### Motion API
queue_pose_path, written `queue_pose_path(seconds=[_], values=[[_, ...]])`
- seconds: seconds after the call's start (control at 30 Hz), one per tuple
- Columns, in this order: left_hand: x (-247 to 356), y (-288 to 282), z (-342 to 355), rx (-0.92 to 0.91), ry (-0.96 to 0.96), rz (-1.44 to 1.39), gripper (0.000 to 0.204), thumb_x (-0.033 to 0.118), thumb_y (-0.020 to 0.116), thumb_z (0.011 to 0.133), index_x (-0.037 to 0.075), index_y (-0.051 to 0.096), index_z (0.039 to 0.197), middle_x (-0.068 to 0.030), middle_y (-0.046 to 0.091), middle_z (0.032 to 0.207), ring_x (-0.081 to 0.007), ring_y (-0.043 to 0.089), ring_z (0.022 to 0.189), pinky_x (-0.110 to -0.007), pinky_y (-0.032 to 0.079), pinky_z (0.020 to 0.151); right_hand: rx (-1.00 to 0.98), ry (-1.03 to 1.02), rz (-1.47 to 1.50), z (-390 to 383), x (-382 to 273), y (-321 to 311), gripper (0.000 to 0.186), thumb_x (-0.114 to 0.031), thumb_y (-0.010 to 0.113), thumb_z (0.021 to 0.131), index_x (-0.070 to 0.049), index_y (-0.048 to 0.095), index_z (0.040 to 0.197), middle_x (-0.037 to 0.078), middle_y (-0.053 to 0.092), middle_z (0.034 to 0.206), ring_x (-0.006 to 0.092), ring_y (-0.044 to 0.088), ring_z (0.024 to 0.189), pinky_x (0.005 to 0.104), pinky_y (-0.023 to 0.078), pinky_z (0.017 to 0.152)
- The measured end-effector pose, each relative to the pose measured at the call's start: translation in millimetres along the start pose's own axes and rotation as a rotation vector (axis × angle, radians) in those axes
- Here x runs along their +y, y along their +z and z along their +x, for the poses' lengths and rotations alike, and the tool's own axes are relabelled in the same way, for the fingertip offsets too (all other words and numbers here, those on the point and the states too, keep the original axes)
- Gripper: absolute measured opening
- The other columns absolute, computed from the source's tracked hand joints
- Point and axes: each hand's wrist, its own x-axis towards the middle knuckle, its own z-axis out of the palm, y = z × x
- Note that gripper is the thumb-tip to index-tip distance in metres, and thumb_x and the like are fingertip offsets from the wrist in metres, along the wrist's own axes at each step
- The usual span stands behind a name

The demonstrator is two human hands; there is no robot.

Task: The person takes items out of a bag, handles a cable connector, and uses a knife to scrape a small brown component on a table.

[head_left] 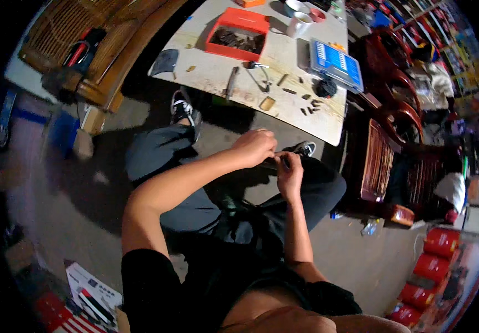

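I am holding my left hand [256, 147] and right hand [290, 175] together between my knees, short of the near edge of the surface [320, 125]. The fingers of both are bending inward and meeting; how wide they are standing, and what they are gripping, I cannot tell.

Loose dark pieces [315, 103] are lying toward the near right corner, with a small yellowish item [267, 104] sitting left of them by the near edge. Beyond the pieces, a black round object [326, 86] is standing in the way of a blue-fronted case [335, 62], which is overhanging the right edge. Further left, a long grey tool [232, 82] is lying at the near edge; behind it, a red box [234, 53] is containing dark bits [238, 40]. A grey pouch [165, 61] is occupying the near left corner.
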Motion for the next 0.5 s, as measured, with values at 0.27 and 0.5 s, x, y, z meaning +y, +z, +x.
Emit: queue_pose_path(seconds=[0.27,0.5], values=[[1,-3,10,0.077,0.045,0.001,0.015,0.016,0.071,0.076,0.003,0.062,0.076,-0.0117,0.058,0.083,-0.0336,0.057,0.087,-0.043,0.047,0.076,0.033,-0.106,-0.114,11,1,-13,0.011,-0.007,0.072,0.078,-0.004,0.065,0.086,0.011,0.062,0.084,0.0322,0.055,0.082,0.0398,0.045,0.073],[2,-2,12,0.029,0.105,0.020,0.015,0.016,0.072,0.075,0.004,0.063,0.077,-0.0111,0.059,0.082,-0.0325,0.056,0.086,-0.043,0.046,0.076,0.059,-0.096,-0.103,7,2,-10,0.013,-0.009,0.075,0.077,-0.004,0.065,0.082,0.010,0.061,0.079,0.0301,0.056,0.079,0.0382,0.045,0.071]])
